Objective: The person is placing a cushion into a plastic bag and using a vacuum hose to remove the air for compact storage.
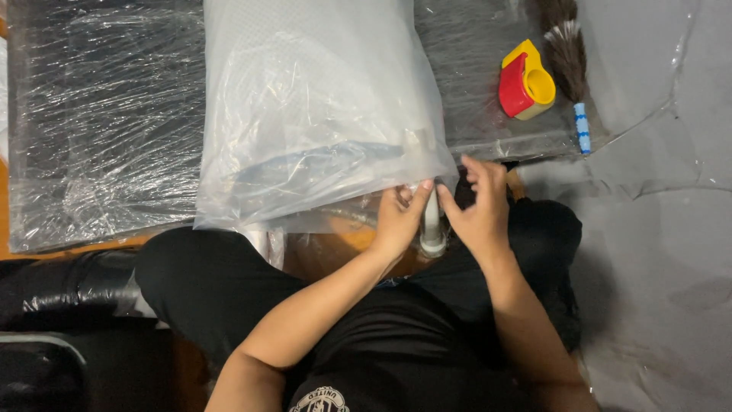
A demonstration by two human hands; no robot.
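A large clear plastic bag (313, 107) with pale contents lies on the plastic-wrapped dark surface in front of me. My left hand (400, 217) pinches the bag's lower right corner. My right hand (479, 210) is beside it, fingers curled at the same corner. Between both hands stands a small white tube-shaped object (432, 229), partly hidden by my fingers. Which hand grips it I cannot tell.
A red and yellow tape dispenser (524, 82) and a brown feather duster with a blue-white handle (570, 61) lie at the back right. A dark surface covered in crinkled clear film (99, 114) spreads left. Grey floor (656, 252) is on the right. My crossed legs sit below.
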